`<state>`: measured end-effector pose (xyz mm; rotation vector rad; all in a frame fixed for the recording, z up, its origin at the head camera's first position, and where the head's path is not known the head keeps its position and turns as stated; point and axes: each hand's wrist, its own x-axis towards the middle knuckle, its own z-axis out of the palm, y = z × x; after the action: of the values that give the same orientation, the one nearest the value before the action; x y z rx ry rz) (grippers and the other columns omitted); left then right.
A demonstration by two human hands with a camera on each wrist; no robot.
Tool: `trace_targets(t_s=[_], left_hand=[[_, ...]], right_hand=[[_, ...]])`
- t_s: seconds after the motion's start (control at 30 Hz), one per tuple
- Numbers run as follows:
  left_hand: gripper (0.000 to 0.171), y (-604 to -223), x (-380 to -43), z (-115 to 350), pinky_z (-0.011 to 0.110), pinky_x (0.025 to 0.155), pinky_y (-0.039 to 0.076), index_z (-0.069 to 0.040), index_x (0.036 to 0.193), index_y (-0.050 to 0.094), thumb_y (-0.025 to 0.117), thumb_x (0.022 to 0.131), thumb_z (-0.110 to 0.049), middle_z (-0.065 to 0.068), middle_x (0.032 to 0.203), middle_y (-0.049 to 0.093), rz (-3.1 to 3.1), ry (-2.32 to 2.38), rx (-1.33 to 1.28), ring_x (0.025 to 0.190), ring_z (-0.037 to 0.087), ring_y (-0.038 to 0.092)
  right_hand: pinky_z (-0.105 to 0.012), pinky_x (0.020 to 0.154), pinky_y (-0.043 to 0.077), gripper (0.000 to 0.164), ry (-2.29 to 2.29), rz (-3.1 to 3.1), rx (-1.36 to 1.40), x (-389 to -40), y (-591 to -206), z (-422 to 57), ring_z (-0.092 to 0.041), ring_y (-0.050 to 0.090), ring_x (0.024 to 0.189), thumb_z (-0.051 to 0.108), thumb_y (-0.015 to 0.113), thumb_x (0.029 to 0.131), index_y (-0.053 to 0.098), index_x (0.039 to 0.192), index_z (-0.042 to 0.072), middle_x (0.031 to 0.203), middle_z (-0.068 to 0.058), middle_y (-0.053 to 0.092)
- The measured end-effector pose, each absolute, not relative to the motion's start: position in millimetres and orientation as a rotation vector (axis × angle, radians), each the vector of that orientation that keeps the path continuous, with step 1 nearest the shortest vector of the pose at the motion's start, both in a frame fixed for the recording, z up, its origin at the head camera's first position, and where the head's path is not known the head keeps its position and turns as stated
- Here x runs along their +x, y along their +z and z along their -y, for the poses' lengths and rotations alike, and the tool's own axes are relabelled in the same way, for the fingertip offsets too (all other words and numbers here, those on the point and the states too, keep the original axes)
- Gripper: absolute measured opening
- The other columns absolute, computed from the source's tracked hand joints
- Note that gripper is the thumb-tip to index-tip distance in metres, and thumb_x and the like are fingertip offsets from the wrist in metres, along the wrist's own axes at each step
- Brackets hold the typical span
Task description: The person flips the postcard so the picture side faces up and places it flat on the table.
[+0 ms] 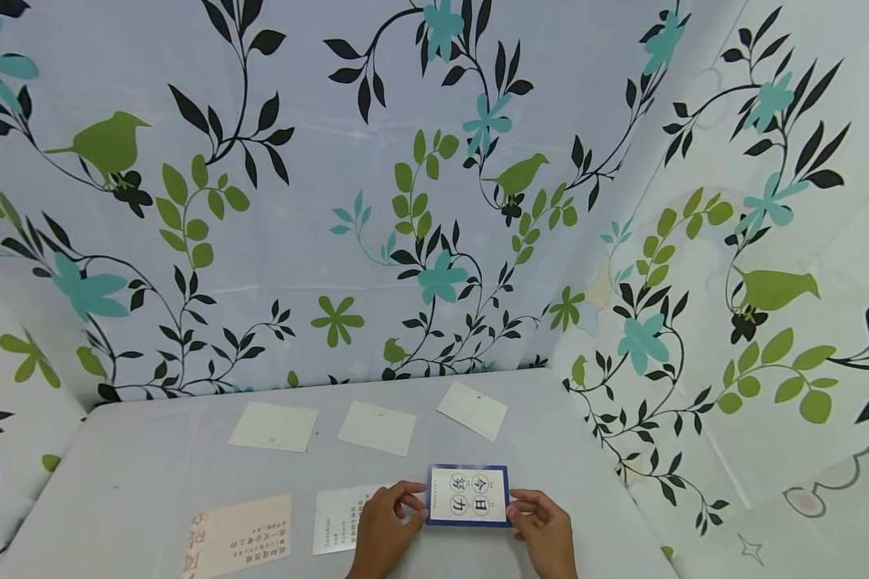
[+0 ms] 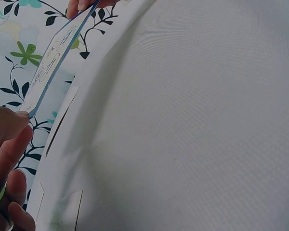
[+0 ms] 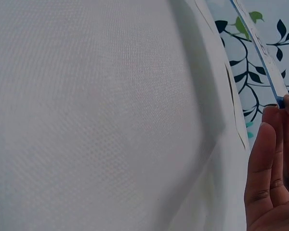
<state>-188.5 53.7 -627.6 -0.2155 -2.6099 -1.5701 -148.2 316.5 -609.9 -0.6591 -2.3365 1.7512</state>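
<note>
A white card with a blue border (image 1: 468, 495) bears large circled characters and lies between my two hands in the head view. My left hand (image 1: 389, 527) pinches its left edge between thumb and fingertips. At the opposite edge, my right hand (image 1: 545, 531) grips it with thumb and fingers. Both wrist views show the card (image 2: 53, 60) raised above the white tabletop, seen nearly edge-on. A white card with small printed text (image 1: 335, 523) lies partly hidden behind my left hand. Further left is a pinkish card (image 1: 240, 537) with orange and dark characters.
Along the far side of the table (image 1: 152, 474) lie three pale, mostly plain cards: one at left (image 1: 273, 426), one in the middle (image 1: 378, 428), one at right (image 1: 473, 410). A cloth with leaves and birds (image 1: 297, 201) hangs behind and at both sides.
</note>
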Motion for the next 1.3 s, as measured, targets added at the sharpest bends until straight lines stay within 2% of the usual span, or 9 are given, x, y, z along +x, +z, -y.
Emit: trace_targets(t_s=[0.1, 0.37, 0.73, 1.3], left_hand=[[0.034, -627.8, -187.4, -53.7, 0.024, 0.069, 0.034, -0.025, 0.111, 0.079, 0.088, 0.080, -0.015, -0.016, 0.082, 0.075, 2.613, -1.571, -0.229, 0.069, 0.002, 0.045], [0.036, -627.4, -186.3, -56.1, 0.023, 0.068, 0.034, -0.025, 0.114, 0.080, 0.088, 0.080, -0.017, -0.024, 0.081, 0.070, 2.679, -1.532, -0.193, 0.071, 0.001, 0.045], [0.031, -628.5, -183.8, -55.5, 0.023, 0.067, 0.037, -0.021, 0.111, 0.078, 0.085, 0.082, -0.015, -0.019, 0.081, 0.072, 2.696, -1.557, -0.202, 0.071, 0.002, 0.048], [0.029, -627.2, -178.8, -55.3, 0.022, 0.063, 0.035, -0.024, 0.110, 0.077, 0.085, 0.083, -0.017, -0.021, 0.078, 0.072, 2.731, -1.420, -0.229, 0.070, -0.001, 0.043]], right_hand=[[-0.031, 0.066, 0.061, 0.029, 1.740, 2.353, -0.679, -147.9, -609.8, -317.3, -0.017, 0.071, 0.077, 0.001, 0.078, 0.091, 0.075, 0.120, 0.004, 0.099, -0.008, 0.076], [-0.030, 0.065, 0.060, 0.031, 1.719, 2.388, -0.681, -147.2, -611.3, -319.1, -0.017, 0.070, 0.076, 0.001, 0.076, 0.091, 0.075, 0.121, 0.006, 0.101, -0.008, 0.077], [-0.030, 0.063, 0.059, 0.033, 1.694, 2.420, -0.668, -147.8, -616.1, -319.1, -0.016, 0.068, 0.074, 0.000, 0.075, 0.090, 0.075, 0.123, 0.005, 0.104, -0.008, 0.076], [-0.031, 0.062, 0.057, 0.039, 1.613, 2.509, -0.754, -148.5, -623.5, -318.7, -0.019, 0.065, 0.078, -0.002, 0.071, 0.087, 0.077, 0.124, 0.008, 0.108, -0.007, 0.075]])
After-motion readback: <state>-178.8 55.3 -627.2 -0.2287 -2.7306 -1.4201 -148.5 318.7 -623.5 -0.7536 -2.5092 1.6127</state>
